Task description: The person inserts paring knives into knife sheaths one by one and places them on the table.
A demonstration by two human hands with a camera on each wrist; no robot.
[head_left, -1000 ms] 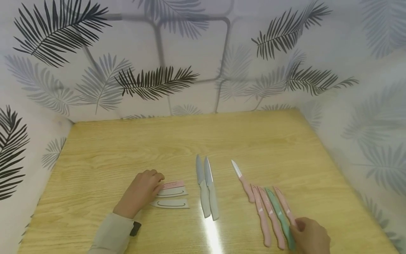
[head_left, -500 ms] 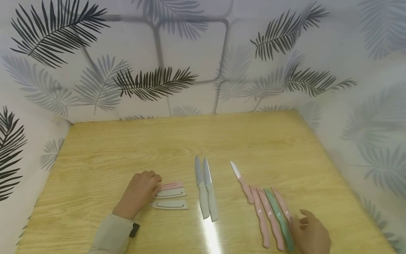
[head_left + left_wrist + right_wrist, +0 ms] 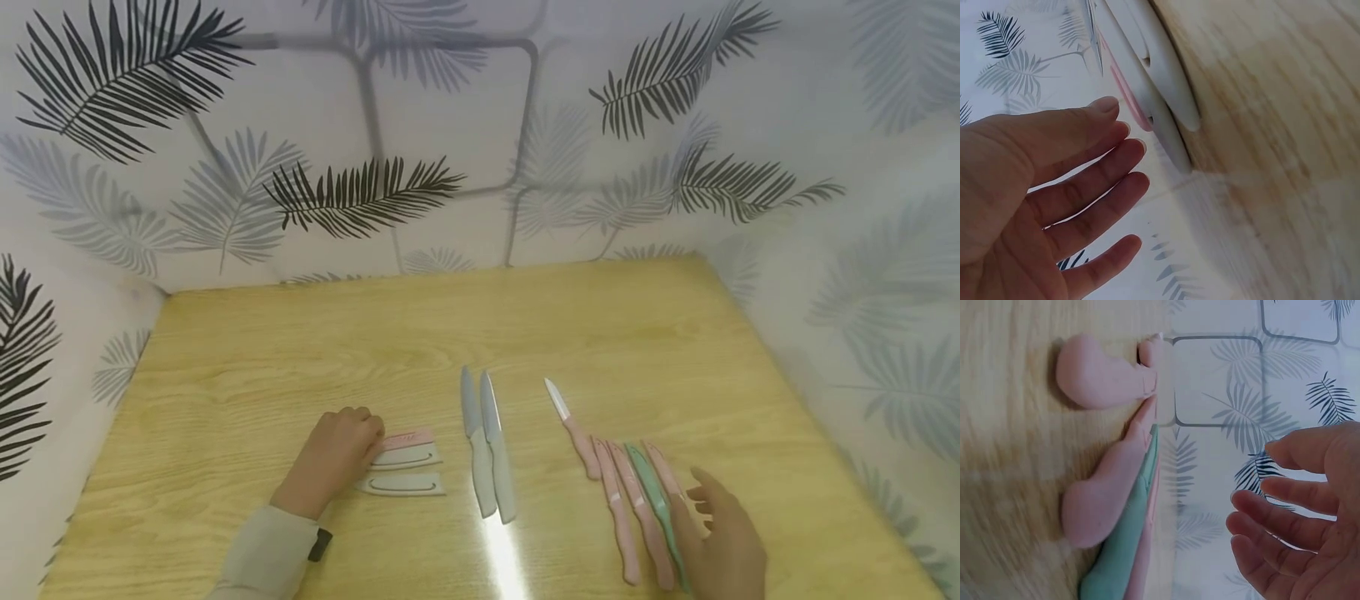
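Observation:
My left hand [image 3: 337, 458] hovers with loosely bent fingers at the left ends of a pink blade sheath [image 3: 408, 438] and two pale grey sheaths [image 3: 405, 484]. In the left wrist view its fingertips [image 3: 1132, 150] stand apart from the sheaths, holding nothing. My right hand [image 3: 720, 542] is over the handle ends of a row of sheathed knives, fingers loosely curved and empty. That row has a green knife [image 3: 654, 487] between pink ones, including a pink knife [image 3: 621, 537] at its left; the hand hides the rightmost handle.
Two bare-bladed knives with pale handles [image 3: 483, 475] lie side by side mid-table. A small pink-handled knife [image 3: 581, 446] with a bare blade lies left of the sheathed row. The wooden table [image 3: 375, 333] meets a leaf-patterned curtain [image 3: 450, 233] at the back.
My right hand has let go of the rightmost pink knife, spread its fingers, and shifted slightly left and up over the row. The left hand stays nearly still by the sheaths.

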